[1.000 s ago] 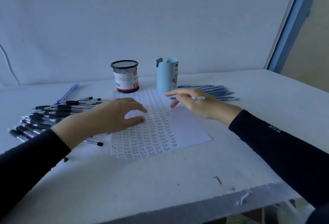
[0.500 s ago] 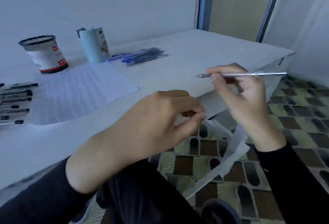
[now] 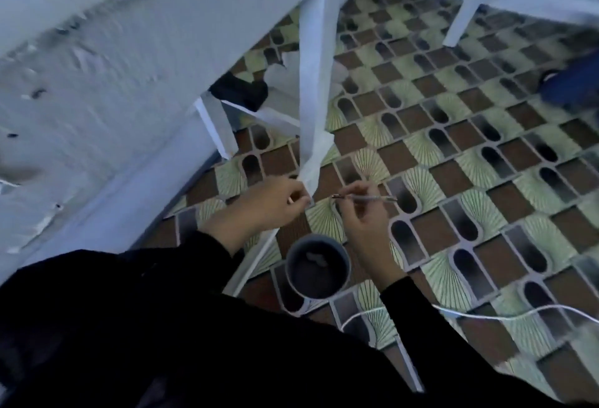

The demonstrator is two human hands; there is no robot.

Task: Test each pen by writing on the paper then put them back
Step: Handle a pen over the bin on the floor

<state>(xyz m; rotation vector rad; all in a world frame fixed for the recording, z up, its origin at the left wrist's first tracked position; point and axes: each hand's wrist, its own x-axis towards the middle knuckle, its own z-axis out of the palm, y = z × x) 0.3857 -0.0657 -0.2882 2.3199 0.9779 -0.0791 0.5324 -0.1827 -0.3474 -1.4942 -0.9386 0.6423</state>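
My right hand (image 3: pixel 358 213) pinches a thin clear pen (image 3: pixel 372 198) and holds it level above the patterned floor, its tip pointing left. My left hand (image 3: pixel 272 205) hovers just left of the tip with curled fingers and thumb and fingertips together. Nothing plainly shows between them. Both hands are over a round grey bin (image 3: pixel 316 291) that stands on the floor with a small pale scrap inside. The paper, the pen cups and the other pens are out of view.
The white table's worn edge (image 3: pixel 107 89) fills the upper left, and its leg (image 3: pixel 312 76) comes down just beyond my hands. A white cable (image 3: pixel 486 314) crosses the floor at lower right. A black object (image 3: pixel 240 89) lies under the table, a blue one (image 3: pixel 570 83) at far right.
My view swung from the tabletop down to the floor. Both hands left the paper and came off the table, the right carrying the pen, and now hang over the grey bin.
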